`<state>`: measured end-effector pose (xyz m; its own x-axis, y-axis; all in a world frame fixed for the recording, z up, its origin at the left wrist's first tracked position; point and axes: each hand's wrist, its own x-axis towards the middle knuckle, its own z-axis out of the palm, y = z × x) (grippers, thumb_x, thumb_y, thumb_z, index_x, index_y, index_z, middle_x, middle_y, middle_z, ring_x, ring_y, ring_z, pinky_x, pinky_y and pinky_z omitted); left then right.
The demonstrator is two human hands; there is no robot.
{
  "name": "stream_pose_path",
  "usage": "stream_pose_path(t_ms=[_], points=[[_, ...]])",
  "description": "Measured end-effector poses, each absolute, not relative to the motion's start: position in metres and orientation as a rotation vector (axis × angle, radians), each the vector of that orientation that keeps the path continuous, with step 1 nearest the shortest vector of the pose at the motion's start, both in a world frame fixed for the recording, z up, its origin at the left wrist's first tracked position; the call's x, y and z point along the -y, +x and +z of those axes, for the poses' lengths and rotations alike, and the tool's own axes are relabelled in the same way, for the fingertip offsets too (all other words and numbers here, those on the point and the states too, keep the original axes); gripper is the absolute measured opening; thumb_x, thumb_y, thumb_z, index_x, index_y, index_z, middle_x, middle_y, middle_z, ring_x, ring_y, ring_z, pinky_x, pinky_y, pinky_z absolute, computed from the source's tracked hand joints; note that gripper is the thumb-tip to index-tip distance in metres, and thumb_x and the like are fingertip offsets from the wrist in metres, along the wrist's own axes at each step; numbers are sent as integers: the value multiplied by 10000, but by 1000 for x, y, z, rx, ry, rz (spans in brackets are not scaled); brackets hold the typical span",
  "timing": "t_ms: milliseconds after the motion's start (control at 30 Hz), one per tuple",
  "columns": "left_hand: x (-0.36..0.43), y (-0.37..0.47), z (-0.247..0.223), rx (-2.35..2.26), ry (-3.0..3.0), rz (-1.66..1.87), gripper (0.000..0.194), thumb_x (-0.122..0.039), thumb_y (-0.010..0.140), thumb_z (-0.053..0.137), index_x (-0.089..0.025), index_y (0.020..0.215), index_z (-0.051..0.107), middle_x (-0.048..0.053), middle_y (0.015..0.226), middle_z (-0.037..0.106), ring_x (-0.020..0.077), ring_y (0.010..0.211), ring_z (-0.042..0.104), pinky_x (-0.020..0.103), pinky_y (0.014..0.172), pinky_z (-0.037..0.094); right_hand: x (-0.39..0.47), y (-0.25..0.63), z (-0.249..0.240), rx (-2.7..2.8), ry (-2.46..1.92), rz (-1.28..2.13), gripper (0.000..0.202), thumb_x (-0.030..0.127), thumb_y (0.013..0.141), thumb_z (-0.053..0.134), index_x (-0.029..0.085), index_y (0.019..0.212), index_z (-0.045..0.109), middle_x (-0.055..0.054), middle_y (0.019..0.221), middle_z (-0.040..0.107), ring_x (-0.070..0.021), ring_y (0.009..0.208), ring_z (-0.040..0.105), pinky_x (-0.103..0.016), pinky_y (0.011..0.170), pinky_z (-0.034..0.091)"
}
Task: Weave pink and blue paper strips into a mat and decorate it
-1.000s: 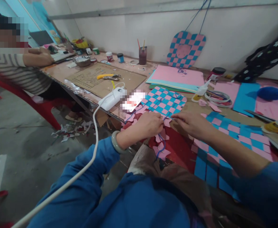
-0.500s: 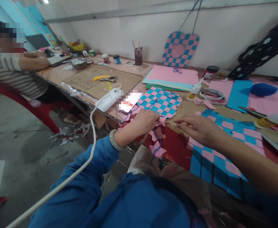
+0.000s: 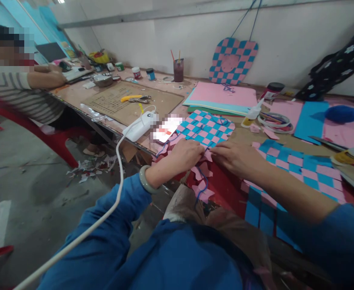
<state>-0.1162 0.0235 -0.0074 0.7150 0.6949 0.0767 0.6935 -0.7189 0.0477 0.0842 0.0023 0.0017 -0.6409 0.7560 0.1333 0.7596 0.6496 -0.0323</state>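
Observation:
My left hand (image 3: pixel 187 155) is closed in a pinch at the table's front edge, on a strand of blue yarn (image 3: pixel 206 183) that hangs below it. Pink paper stars (image 3: pixel 203 191) dangle along this strand over my lap. Close beside it, my right hand (image 3: pixel 235 156) has its fingertips drawn together near the strand and a pink star; what lies between them is hidden. Just beyond both hands lies a woven pink and blue checkered paper piece (image 3: pixel 207 128) with blue yarn on top. A larger unfinished-edged checkered weave (image 3: pixel 300 167) lies under and beside my right forearm.
A phone (image 3: pixel 166 129) and a white power strip (image 3: pixel 140 125) with its cable lie to the left. Behind are pliers (image 3: pixel 136 98), stacked coloured sheets (image 3: pixel 225 96) and a glue bottle (image 3: pixel 252 114). Scissors (image 3: pixel 324 145) rest at right. A person in a striped shirt (image 3: pixel 16 90) sits far left.
My right hand has moved left, bringing its fingertips close to my left hand and the yarn. My left hand has stayed in nearly the same place. The view has shifted slightly.

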Motion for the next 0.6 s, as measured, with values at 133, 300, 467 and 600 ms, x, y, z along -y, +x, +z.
stream_pose_path(t_ms=[133, 300, 467, 600], points=[[-22, -116, -6, -1188, 2926, 124, 258, -181, 879, 428, -155, 928, 679, 71, 909, 690, 193, 881, 632, 305, 730, 431, -14, 77, -9, 2830, -1213, -143, 322, 163, 904, 418, 194, 1082, 684, -94, 1013, 665, -205, 922, 577, -314, 786, 408], [-16, -118, -3, -1162, 2939, 52, 288, -169, 887, 423, -171, 938, 706, 79, 932, 684, 194, 879, 623, 313, 738, 436, -22, 72, -10, 2922, -1244, -110, 320, 152, 907, 409, 207, 1018, 704, -102, 991, 651, -209, 921, 555, -326, 799, 390], [-9, -125, -6, -1111, 3000, 139, 258, -184, 881, 459, -173, 907, 716, 83, 882, 673, 193, 819, 617, 312, 697, 430, -28, 69, -7, 2890, -1374, 77, 315, 195, 910, 428, 227, 1046, 710, -94, 977, 645, -217, 947, 554, -335, 829, 391], [-9, -127, -5, -1101, 2982, 147, 253, -199, 884, 470, -171, 896, 722, 80, 846, 661, 191, 803, 615, 305, 673, 421, -35, 67, -6, 2828, -1474, 189, 317, 216, 914, 425, 224, 1054, 710, -82, 1003, 657, -206, 962, 571, -314, 830, 411]])
